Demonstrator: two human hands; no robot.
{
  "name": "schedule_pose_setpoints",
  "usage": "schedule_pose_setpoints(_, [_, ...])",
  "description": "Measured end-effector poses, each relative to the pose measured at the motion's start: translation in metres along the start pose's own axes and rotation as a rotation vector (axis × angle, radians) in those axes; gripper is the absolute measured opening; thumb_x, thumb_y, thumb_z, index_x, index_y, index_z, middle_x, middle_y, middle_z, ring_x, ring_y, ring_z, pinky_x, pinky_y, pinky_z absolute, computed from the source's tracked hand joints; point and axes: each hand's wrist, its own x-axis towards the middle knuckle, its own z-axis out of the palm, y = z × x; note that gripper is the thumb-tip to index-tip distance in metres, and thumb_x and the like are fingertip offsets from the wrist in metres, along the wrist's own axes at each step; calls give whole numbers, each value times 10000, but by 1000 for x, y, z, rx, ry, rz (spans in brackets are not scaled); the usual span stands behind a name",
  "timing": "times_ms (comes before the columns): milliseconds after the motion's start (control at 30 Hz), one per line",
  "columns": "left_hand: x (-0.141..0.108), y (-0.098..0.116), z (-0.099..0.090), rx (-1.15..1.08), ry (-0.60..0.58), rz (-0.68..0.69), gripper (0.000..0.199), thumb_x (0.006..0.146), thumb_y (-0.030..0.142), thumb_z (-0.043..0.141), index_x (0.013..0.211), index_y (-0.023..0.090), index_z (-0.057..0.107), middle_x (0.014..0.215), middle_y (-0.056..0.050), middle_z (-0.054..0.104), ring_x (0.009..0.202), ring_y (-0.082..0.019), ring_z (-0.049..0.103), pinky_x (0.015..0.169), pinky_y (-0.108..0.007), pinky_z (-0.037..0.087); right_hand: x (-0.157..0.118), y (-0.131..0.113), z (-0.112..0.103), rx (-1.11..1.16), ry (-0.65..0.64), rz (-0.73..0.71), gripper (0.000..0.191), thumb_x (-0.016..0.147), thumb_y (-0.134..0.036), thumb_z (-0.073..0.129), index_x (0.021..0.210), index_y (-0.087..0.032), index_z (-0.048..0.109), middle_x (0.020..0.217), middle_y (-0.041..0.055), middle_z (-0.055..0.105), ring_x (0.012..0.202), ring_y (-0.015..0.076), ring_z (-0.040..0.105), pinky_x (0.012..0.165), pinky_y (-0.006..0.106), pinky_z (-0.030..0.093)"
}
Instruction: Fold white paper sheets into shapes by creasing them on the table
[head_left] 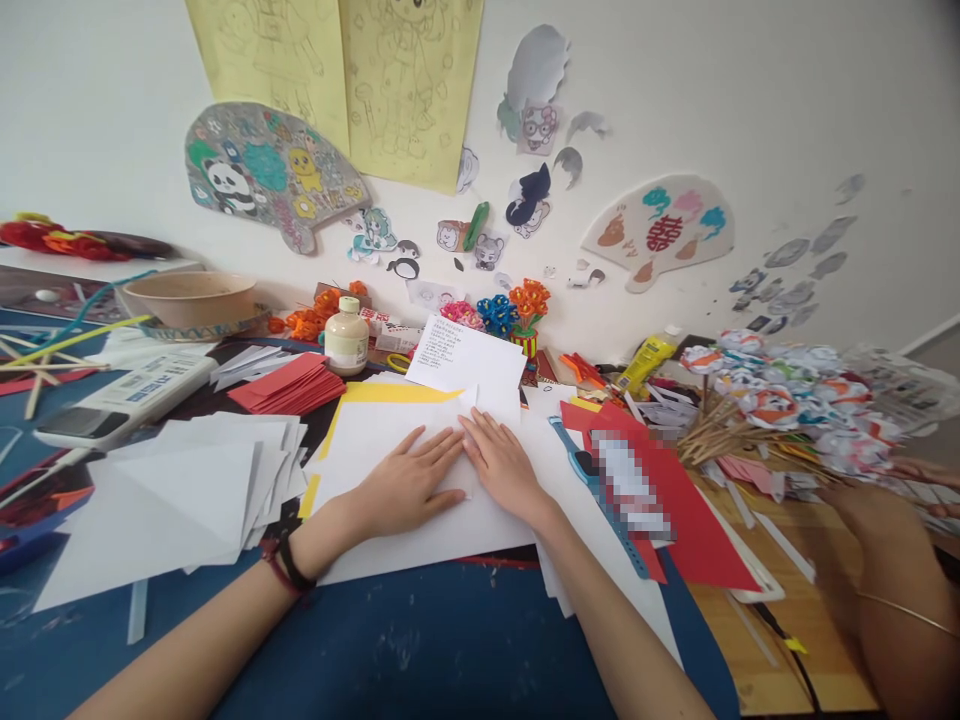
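My left hand (411, 484) lies flat with its fingers stretched out on a white sheet of paper (375, 440). Beside it my right hand (504, 466) also presses flat on white paper, its fingertips close to those of the left. A small folded paper corner stands up just beyond the fingertips. Under the white sheet, yellow paper (397, 393) shows at the top and left. A stack of white paper (172, 490) lies to the left, and a card with handwriting (465, 360) sits behind my hands.
Red paper slips (289, 383), a glue bottle (346, 337) and a bowl (191, 297) stand at the back left. On the right are a blue watch (585, 463), red paper (697, 530), a yellow tube (649, 360) and paper flowers (772, 405). Another person's arm (892, 560) reaches in there.
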Motion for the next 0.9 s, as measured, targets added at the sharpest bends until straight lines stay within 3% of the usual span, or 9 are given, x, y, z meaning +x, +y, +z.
schedule_pose_setpoints(100, [-4,1,0,7,-12,-71,696,956,549,222,1507,144,91,1544,-129,218,1434,-221,179,1162,-427,45,1,0,0,-37,-18,7,471,1007,-406,220,1445,-281,341,1540,13,267,1425,199,208,1150,420,190])
schedule_pose_setpoints(333, [-3,3,5,37,9,-124,699,946,532,261,1511,175,57,1556,-98,176,1446,-224,119,1160,-461,4,2,1,2,-49,-17,12,477,1004,-403,213,1452,-282,324,1547,6,249,1427,193,200,1150,413,182])
schedule_pose_setpoints(900, [7,8,0,-11,-64,-278,729,908,499,318,1508,152,91,1563,-65,145,1452,-226,84,1156,-526,19,0,-2,-2,-112,-137,-3,558,987,-485,154,1502,-270,179,1574,-30,102,1448,205,95,1166,429,124])
